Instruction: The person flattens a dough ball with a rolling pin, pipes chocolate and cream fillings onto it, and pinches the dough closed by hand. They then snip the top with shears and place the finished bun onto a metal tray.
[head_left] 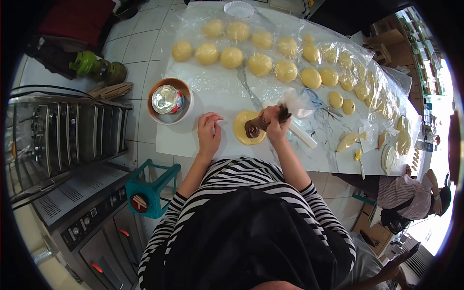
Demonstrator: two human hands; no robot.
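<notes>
My right hand (275, 124) is wrapped round a piping bag (263, 121) of brown chocolate filling, its clear plastic end sticking up past my fingers. The bag's tip points down at a flattened round of yellow dough (241, 136), where a swirl of chocolate filling (252, 129) lies. To the left of the dough my left hand (209, 133) rests by the table, fingers loosely stretched out and holding nothing. Just right of my right hand lies a white rolling pin (303, 135), partly hidden by that hand.
Several dough balls (260, 64) sit under clear plastic sheeting across the table. A bowl (151, 116) with a can (167, 99) inside stands at left. Scissors (324, 102) and another piping bag (349, 141) lie to the right. A teal stool (145, 193) stands lower left; a person (403, 195) works at right.
</notes>
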